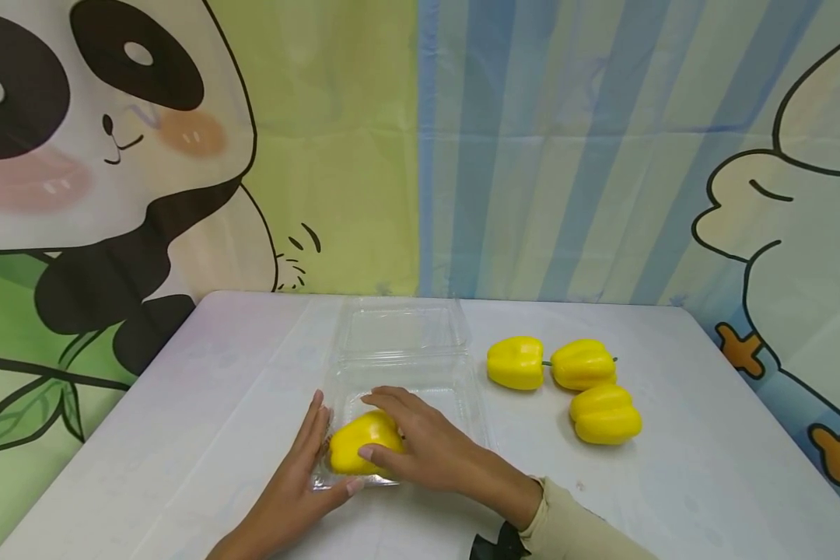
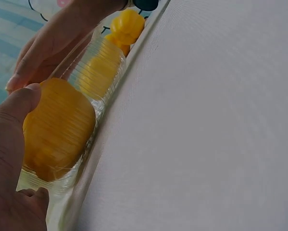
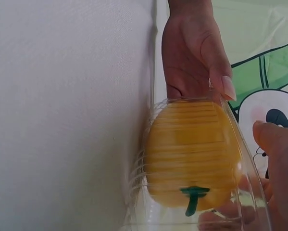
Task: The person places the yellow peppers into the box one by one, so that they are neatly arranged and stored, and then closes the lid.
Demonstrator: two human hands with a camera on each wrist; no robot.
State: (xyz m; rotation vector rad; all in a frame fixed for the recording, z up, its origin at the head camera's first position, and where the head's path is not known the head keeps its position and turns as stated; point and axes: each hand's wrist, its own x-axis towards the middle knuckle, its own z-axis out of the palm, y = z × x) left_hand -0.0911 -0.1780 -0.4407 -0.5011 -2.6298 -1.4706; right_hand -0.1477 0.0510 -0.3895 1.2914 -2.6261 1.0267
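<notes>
- Currently, the clear container (image 1: 437, 381) lies open on the white table (image 1: 182, 482) and serves as the position reference; its lid (image 1: 399, 327) is folded back on the far side, presumably so that the base stays accessible.
- One yellow pepper (image 1: 355, 447) is inside the container, at the near left corner. It lies on its side, its green stem (image 3: 194, 197) toward the container's right side.
- Left hand (image 1: 297, 474): straight fingers along the container's left wall, thumb apart from them at the near wall. This placement likely braces the light plastic against sliding.
- Right hand (image 1: 437, 451): arched over the pepper from the container's right side, thumb apart from the fingers, probably to guide its position. Whether it grips cannot be told.
- Hand spacing: the two hands are apart, with the pepper between them.
- Three loose peppers (image 1: 605, 415) lie right of the container, grouped closely, apparently within the right hand's reach.
</notes>
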